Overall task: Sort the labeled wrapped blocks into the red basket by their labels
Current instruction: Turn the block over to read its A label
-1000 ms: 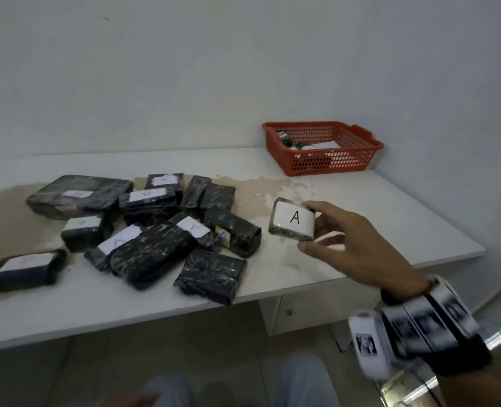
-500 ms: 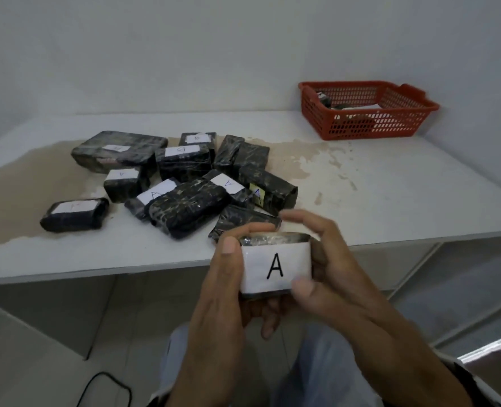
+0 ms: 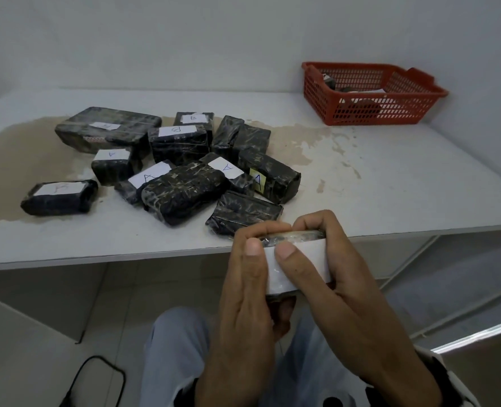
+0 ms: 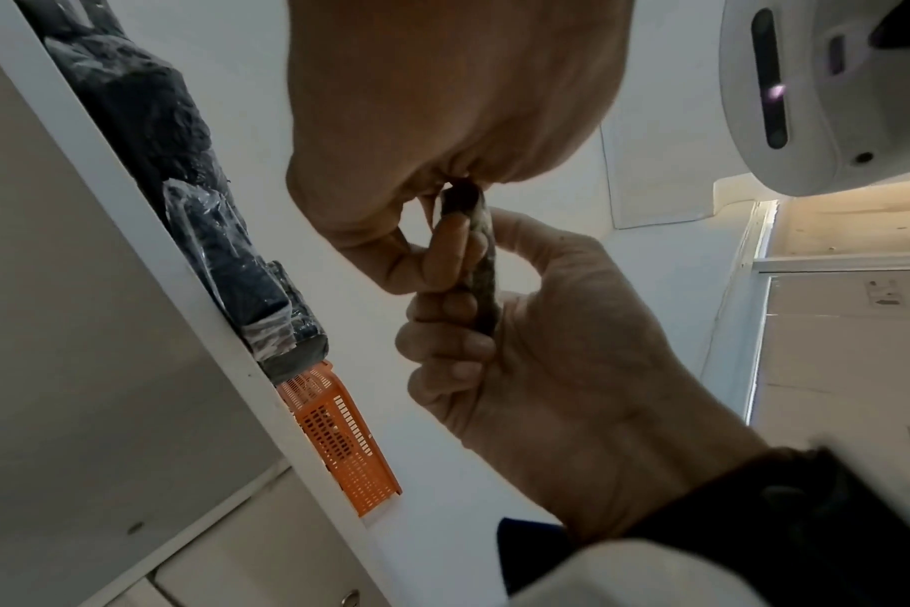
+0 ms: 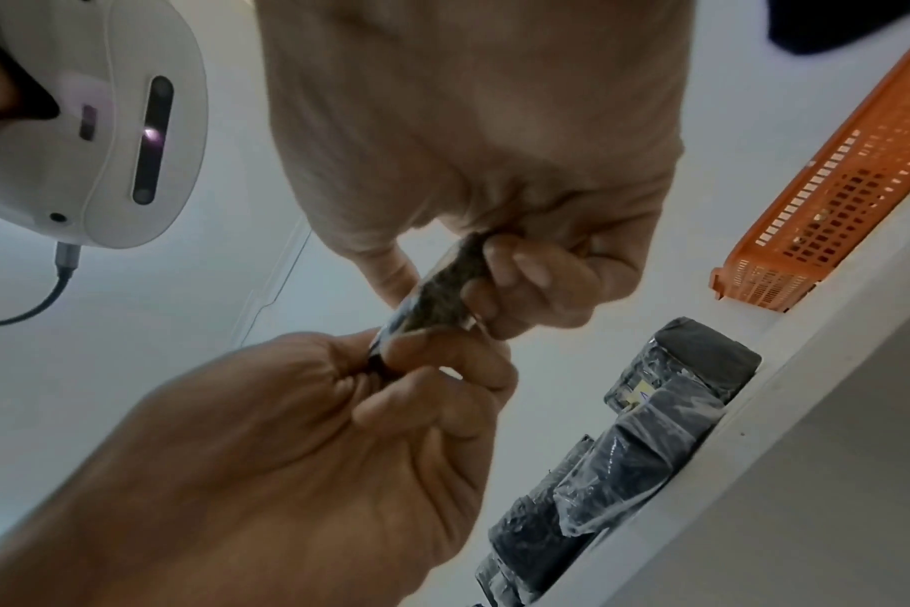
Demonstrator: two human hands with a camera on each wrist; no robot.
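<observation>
Risk: both thumbs cover the white label, so the letter could be misread and the block missorted, or the slick wrap could slip out over the lap. Left hand and right hand are together, both pinching one wrapped block between them. Other blocks lie ahead-left of the hands; red basket far ahead-right.

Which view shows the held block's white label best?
The head view: the white label faces it between both thumbs, its letter covered. Both wrist views show only the held block edge-on, with no label.
</observation>
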